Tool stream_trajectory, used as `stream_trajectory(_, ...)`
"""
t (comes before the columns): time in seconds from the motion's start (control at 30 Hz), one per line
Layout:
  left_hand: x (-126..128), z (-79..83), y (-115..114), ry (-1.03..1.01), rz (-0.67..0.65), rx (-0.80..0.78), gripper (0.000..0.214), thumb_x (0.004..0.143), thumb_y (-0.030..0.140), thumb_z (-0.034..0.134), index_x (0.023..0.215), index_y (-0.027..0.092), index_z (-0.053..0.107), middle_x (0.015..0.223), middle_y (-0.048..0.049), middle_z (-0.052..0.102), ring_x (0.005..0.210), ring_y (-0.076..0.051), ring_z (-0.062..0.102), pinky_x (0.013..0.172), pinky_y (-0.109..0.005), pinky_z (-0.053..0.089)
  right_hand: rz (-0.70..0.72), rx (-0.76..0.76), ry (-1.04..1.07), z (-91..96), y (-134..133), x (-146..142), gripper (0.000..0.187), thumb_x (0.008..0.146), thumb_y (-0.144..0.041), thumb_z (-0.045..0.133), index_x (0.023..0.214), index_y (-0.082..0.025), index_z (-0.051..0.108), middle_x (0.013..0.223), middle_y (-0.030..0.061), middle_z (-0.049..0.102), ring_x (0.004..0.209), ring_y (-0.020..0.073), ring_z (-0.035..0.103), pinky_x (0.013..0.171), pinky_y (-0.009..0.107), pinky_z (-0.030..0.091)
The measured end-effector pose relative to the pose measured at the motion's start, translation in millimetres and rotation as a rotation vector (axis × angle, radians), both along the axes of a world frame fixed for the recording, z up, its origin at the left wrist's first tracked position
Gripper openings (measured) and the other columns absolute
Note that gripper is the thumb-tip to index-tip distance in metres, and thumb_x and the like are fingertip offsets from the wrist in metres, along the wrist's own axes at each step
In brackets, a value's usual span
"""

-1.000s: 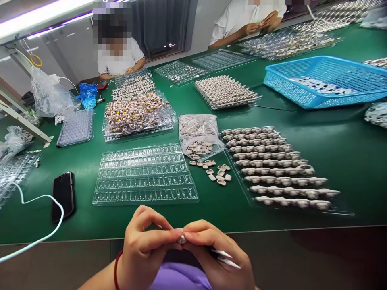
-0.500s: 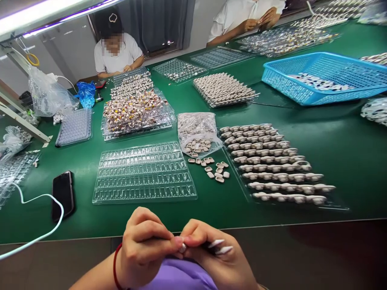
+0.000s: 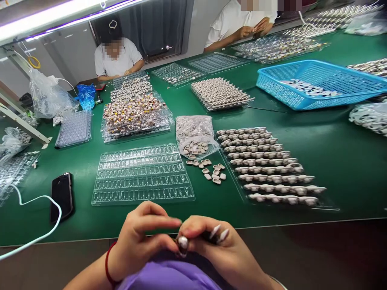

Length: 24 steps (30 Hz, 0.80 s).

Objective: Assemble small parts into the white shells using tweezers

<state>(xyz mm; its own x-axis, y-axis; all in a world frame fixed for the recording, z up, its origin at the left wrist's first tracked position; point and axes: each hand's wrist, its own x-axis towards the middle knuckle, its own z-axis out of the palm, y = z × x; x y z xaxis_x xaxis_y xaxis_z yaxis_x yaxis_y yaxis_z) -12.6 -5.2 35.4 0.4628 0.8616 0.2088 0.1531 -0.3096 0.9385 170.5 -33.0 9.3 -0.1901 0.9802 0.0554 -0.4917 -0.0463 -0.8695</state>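
Observation:
Close to my body, my right hand [image 3: 216,245] is closed, its thumb and fingers pinching a small rounded piece with a shiny pale top [image 3: 183,241]. Two white pointed tips [image 3: 219,233] stick out between the thumb and palm of that hand; the rest of them is hidden. My left hand [image 3: 148,231] has its forefinger and thumb apart, the thumb tip at the side of the small piece. Beyond the hands lie a clear slotted tray [image 3: 143,175], loose beige shell-like pieces [image 3: 215,173] and a tray with rows of beige parts [image 3: 275,169].
An opened plastic bag of beige pieces [image 3: 195,133] lies mid-table. A phone [image 3: 62,197] and white cable [image 3: 45,197] are at left. Stacked loaded trays [image 3: 136,112] and a blue basket [image 3: 302,102] stand farther back. Two people [image 3: 121,56] work across the table.
My left forefinger has lifted off the small piece, opening a gap above my thumb. More of the shiny piece now shows in my right hand. The view has shifted slightly.

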Motion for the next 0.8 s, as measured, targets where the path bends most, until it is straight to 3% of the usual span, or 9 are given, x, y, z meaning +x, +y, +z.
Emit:
stream_trajectory(0.1, 1, -10.2, 3, -0.232, -0.025, -0.599, 0.038, 0.086, 0.051, 0.062, 0.11, 0.024, 0.072, 0.088, -0.0059, 0.074, 0.08, -0.02, 0.069, 0.076, -0.032, 0.054, -0.002, 0.095, -0.047, -1.9, 8, 3, 0.004, 0.085, -0.022, 0.071, 0.083, -0.024, 0.074, 0.072, 0.0018, 0.073, 0.064, 0.0178, 0.071, 0.062, 0.027, 0.061)
stream_trajectory(0.17, 3, -17.0, 2, -0.344, -0.009, -0.8, 0.031, 0.081, 0.045, 0.071, 0.099, 0.02, 0.074, 0.081, -0.0038, 0.073, 0.071, -0.017, 0.068, 0.069, -0.028, 0.054, -0.022, 0.175, -0.154, -2.6, 10, 5, 0.009, 0.088, -0.024, 0.066, 0.086, -0.026, 0.074, 0.073, 0.0019, 0.072, 0.064, 0.0177, 0.07, 0.063, 0.026, 0.06)
stream_trajectory(0.3, 8, -19.8, -3, -0.368, 0.096, -0.792, 0.021, 0.072, 0.031, 0.082, 0.079, 0.014, 0.072, 0.066, -0.0016, 0.069, 0.057, -0.01, 0.061, 0.059, -0.021, 0.049, -0.134, 0.323, -0.388, -5.8, 11, 9, 0.012, 0.09, -0.022, 0.064, 0.091, -0.026, 0.075, 0.078, 0.0023, 0.072, 0.068, 0.0161, 0.069, 0.063, 0.023, 0.059)
stream_trajectory(0.4, 9, -13.4, -7, -0.297, 0.13, -0.655, 0.014, 0.072, 0.025, 0.082, 0.075, 0.015, 0.073, 0.069, -0.0026, 0.069, 0.062, -0.011, 0.061, 0.062, -0.02, 0.049, -0.185, 0.395, -0.458, -9.9, 12, 10, 0.013, 0.092, -0.021, 0.062, 0.092, -0.024, 0.074, 0.081, 0.0035, 0.072, 0.069, 0.0161, 0.069, 0.063, 0.022, 0.059)
stream_trajectory(0.5, 7, -8.8, -13, -0.234, 0.046, -0.42, 0.006, 0.073, 0.019, 0.081, 0.077, 0.017, 0.076, 0.079, -0.0062, 0.072, 0.074, -0.016, 0.065, 0.07, -0.024, 0.051, -0.229, 0.431, -0.494, -13.0, 13, 8, 0.013, 0.092, -0.019, 0.061, 0.09, -0.023, 0.073, 0.083, 0.0046, 0.072, 0.074, 0.0178, 0.07, 0.066, 0.024, 0.059)
stream_trajectory(0.57, 5, -9.8, -15, -0.21, -0.056, -0.364, 0.005, 0.075, 0.02, 0.078, 0.079, 0.017, 0.078, 0.079, -0.0079, 0.074, 0.074, -0.018, 0.067, 0.071, -0.026, 0.052, -0.232, 0.435, -0.488, -13.8, 13, 7, 0.014, 0.092, -0.017, 0.059, 0.092, -0.023, 0.071, 0.086, 0.005, 0.072, 0.074, 0.0171, 0.069, 0.066, 0.024, 0.059)
stream_trajectory(0.63, 3, -13.5, -13, -0.242, -0.027, -0.422, 0.005, 0.077, 0.022, 0.077, 0.079, 0.018, 0.078, 0.072, -0.0055, 0.074, 0.067, -0.015, 0.066, 0.065, -0.023, 0.051, -0.227, 0.434, -0.467, -13.9, 13, 6, 0.016, 0.093, -0.015, 0.057, 0.093, -0.023, 0.07, 0.09, 0.0051, 0.07, 0.075, 0.0161, 0.068, 0.066, 0.023, 0.059)
stream_trajectory(0.73, 4, -19.9, -7, -0.354, 0.145, -0.583, 0.013, 0.075, 0.024, 0.08, 0.087, 0.021, 0.076, 0.073, -0.0003, 0.073, 0.065, -0.01, 0.064, 0.063, -0.017, 0.049, -0.219, 0.428, -0.438, -14.5, 14, 4, 0.018, 0.092, -0.012, 0.057, 0.094, -0.025, 0.07, 0.089, 0.004, 0.065, 0.077, 0.0155, 0.065, 0.065, 0.022, 0.057)
stream_trajectory(0.8, 6, -22.7, -3, -0.385, 0.11, -0.695, 0.025, 0.073, 0.027, 0.082, 0.097, 0.021, 0.075, 0.08, -0.0015, 0.075, 0.071, -0.011, 0.066, 0.069, -0.019, 0.051, -0.22, 0.42, -0.433, -15.8, 15, 3, 0.02, 0.091, -0.011, 0.058, 0.094, -0.026, 0.07, 0.085, 0.0025, 0.06, 0.074, 0.0143, 0.062, 0.062, 0.021, 0.055)
